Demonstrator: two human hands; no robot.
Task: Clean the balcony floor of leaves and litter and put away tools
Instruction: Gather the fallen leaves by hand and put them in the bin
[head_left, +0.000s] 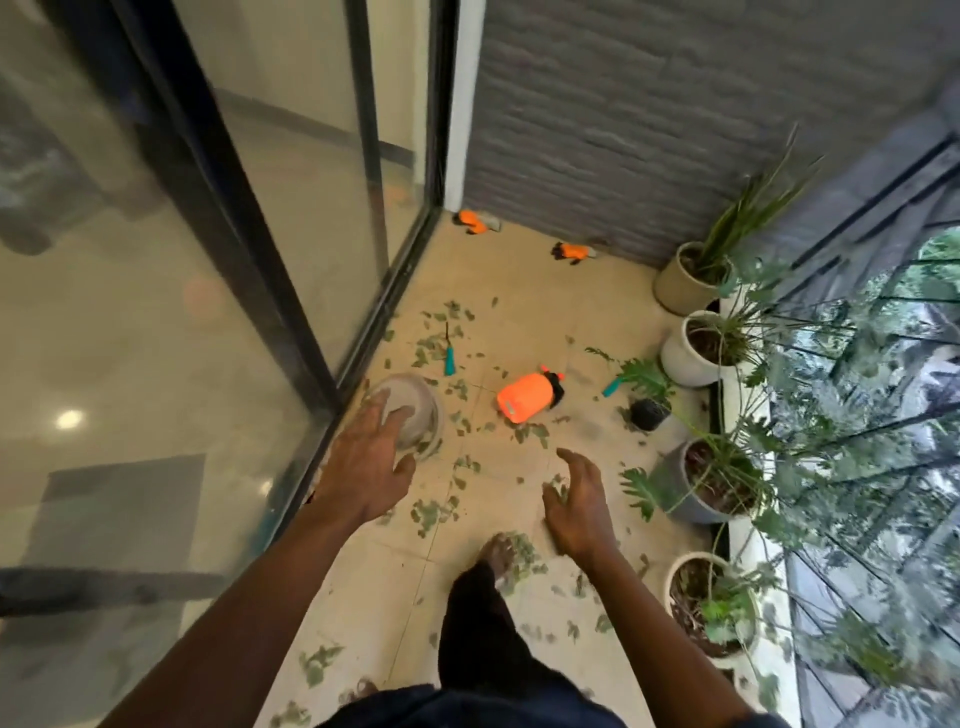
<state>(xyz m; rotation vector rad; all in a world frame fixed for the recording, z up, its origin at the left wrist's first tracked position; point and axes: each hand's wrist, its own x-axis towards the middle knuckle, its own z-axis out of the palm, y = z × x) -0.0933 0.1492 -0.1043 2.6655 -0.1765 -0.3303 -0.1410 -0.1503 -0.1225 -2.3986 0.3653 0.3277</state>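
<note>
While the left hand spreads open with straight fingers over a grey pot beside the glass door, the right hand hangs loosely curled; both hands hold nothing. Green leaves lie scattered across the tiled balcony floor, around an orange spray bottle lying on its side and a teal-handled tool. An orange glove lies in the far corner.

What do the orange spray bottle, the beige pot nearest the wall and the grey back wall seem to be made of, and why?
Orange spray bottle: likely plastic; smooth, uniformly bright, slight sheen. Beige pot: probably ceramic, possibly plastic; smooth with a thick rim. Grey back wall: looks like brick or stone cladding; matt, rough horizontal courses.
</note>
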